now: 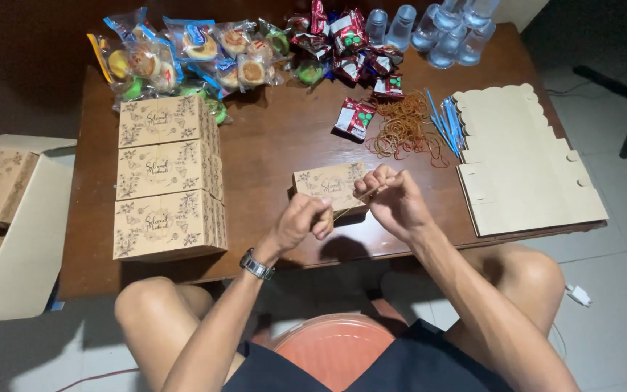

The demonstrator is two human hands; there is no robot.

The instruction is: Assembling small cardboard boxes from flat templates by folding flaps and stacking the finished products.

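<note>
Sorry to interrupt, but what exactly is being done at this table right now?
A seated person stretches a rubber band between the left hand and right hand, just above a small closed printed box. Three similar boxes sit in a row to the left, with a heap of rubber bands, snack packets and flat box blanks around them.

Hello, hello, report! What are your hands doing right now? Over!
Left hand and right hand pinch and stretch a rubber band. Small printed box sits just beyond them on the wooden table. Nothing between hands and box.
</note>
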